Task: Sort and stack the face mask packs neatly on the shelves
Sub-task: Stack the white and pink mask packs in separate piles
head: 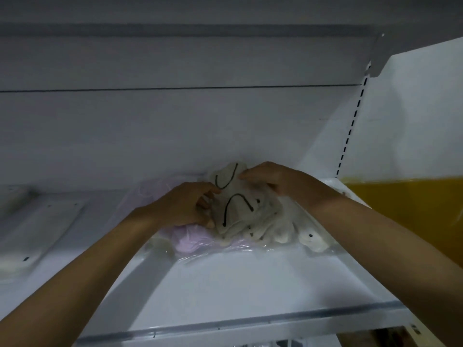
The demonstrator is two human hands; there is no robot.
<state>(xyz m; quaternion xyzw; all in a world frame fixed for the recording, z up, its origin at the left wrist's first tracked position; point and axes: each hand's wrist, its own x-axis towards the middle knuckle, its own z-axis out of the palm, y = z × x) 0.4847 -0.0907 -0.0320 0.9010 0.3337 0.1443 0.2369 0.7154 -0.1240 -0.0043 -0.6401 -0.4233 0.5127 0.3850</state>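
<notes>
Flat white packs point(32, 231): laid at 9 o'clock on the shelf point(225, 284).
Left hand point(185, 206): fingers curled, gripping the cream mask pack point(240, 211).
Pink mask pack point(190, 240): underneath.
Right hand point(273, 180): fingers bent over the same pack's 1 o'clock edge.
Yellow panel point(406, 204): 3 o'clock.

a shop, by the look of its fittings: a white metal display shelf point(225, 284) with a clear plastic front lip point(250, 324), a slotted upright point(350, 131) beyond the right hand point(273, 181), and bagged mask packs point(250, 216) lying under both hands.
</notes>
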